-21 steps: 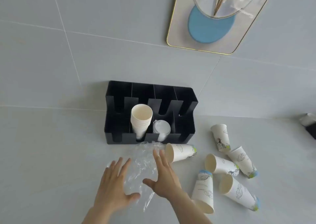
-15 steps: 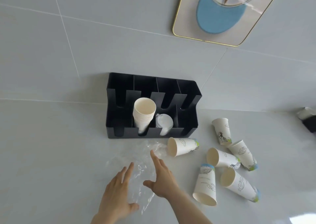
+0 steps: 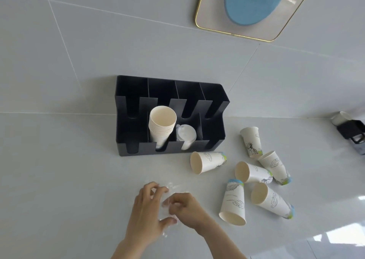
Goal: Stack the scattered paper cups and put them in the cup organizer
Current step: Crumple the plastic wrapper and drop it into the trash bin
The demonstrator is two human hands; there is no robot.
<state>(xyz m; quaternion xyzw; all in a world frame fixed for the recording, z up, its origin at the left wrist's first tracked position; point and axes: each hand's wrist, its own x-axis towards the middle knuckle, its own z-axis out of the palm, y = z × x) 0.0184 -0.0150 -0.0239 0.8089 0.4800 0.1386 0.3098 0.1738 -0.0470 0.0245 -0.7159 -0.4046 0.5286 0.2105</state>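
A black cup organizer [image 3: 136,152] stands against the wall, holding a stack of plain paper cups [image 3: 162,129] in its second slot and white lids [image 3: 186,135] beside it. Several printed paper cups lie scattered to its right: one on its side [image 3: 207,162], one standing upside down [image 3: 234,201], another lying [image 3: 271,200], and more behind them [image 3: 251,144]. My left hand [image 3: 147,212] and my right hand [image 3: 186,209] are close together in front of the organizer, both gathering a crumpled clear plastic wrapper [image 3: 167,203] between them.
A gold-rimmed frame with a blue oval [image 3: 250,9] hangs on the tiled wall above. A small black holder with a white item [image 3: 350,129] sits at the right edge. The grey counter [image 3: 59,179] stretches left of my hands.
The clear wrapper was spread flat under my open hands; both hands have closed in and bunched it up between them. The view has shifted downward.
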